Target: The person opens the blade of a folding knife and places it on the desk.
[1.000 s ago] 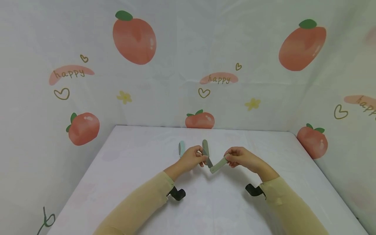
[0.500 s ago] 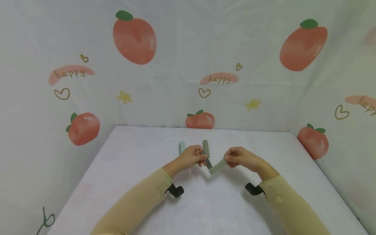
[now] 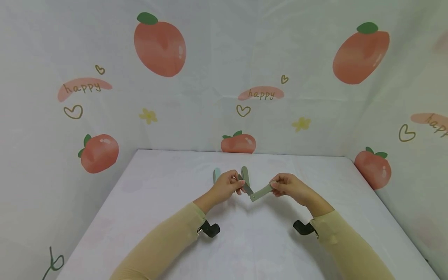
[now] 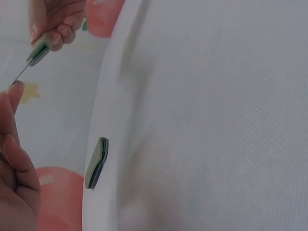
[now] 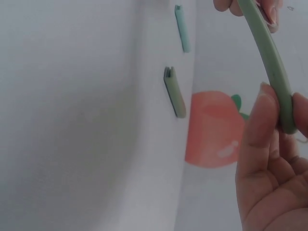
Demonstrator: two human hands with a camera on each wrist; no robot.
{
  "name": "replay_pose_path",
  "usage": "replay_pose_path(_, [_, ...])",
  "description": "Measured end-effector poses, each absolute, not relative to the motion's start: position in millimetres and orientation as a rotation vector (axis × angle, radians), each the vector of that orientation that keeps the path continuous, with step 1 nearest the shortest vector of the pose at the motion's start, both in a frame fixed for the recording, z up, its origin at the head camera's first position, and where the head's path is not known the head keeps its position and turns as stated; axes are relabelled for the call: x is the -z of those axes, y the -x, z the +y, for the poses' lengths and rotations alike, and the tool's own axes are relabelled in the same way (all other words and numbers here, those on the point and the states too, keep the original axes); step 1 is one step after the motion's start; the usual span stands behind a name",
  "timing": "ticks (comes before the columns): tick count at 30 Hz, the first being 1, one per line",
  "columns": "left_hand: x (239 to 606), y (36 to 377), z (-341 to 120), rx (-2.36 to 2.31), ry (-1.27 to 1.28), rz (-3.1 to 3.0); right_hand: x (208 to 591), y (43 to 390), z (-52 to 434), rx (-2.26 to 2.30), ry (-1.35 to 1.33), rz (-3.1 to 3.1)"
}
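A green folding knife is held partly unfolded above the table, its grey blade (image 3: 247, 188) and green handle (image 3: 261, 191) making a wide V in the head view. My left hand (image 3: 225, 187) pinches the blade between thumb and fingers. At the handle's far end, my right hand (image 3: 288, 186) grips it with thumb and fingertips. The left wrist view shows the blade as a thin line running from the slotted handle (image 4: 40, 49) to the left fingertips. Behind the hands lies a second green folding knife (image 5: 175, 94), folded.
Left of the folded green knife lies a light teal folding knife (image 5: 182, 29), partly covered by my left hand in the head view. A white cloth covers the table (image 3: 245, 249). A fruit-printed curtain (image 3: 210, 77) hangs behind and at the sides.
Both hands have lifted slightly with the knife, and its hinge is higher in the view. The angle between blade and handle looks wider. The knives on the table have stayed put.
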State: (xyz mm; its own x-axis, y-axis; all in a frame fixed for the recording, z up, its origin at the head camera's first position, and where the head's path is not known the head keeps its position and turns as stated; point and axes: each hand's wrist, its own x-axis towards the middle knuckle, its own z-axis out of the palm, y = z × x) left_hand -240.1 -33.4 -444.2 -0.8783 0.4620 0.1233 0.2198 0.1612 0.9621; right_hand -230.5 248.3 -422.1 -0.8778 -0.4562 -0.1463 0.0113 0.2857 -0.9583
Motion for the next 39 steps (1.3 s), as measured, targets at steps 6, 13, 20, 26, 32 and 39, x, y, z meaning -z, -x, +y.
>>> replay_pose_path(6, [449.4, 243.7, -30.3, -1.988, -0.576, 2.185, 420.6, 228.7, 246.0, 1.742, 0.332, 2.194])
replay_pose_path(13, [448.3, 243.2, -27.0, -2.116, -0.443, 2.189, 419.4, 227.9, 243.0, 1.879, 0.257, 2.159])
replay_pose_path(20, [440.8, 240.2, -25.2, -2.236, -0.334, 2.059, 418.1, 224.9, 237.9, 2.033, 0.158, 2.076])
replay_pose_path(26, [425.4, 229.5, -23.6, -2.339, -0.264, 2.0, 418.5, 223.8, 230.7, 2.178, 0.061, 1.981])
replay_pose_path(32, [445.5, 238.9, -15.3, -2.482, -0.093, 1.906, 419.7, 224.6, 224.3, 2.256, -0.041, 1.934])
replay_pose_path(39, [453.6, 238.8, -4.5, -2.611, 0.049, 1.866, 420.2, 225.1, 217.4, 2.313, -0.131, 1.888])
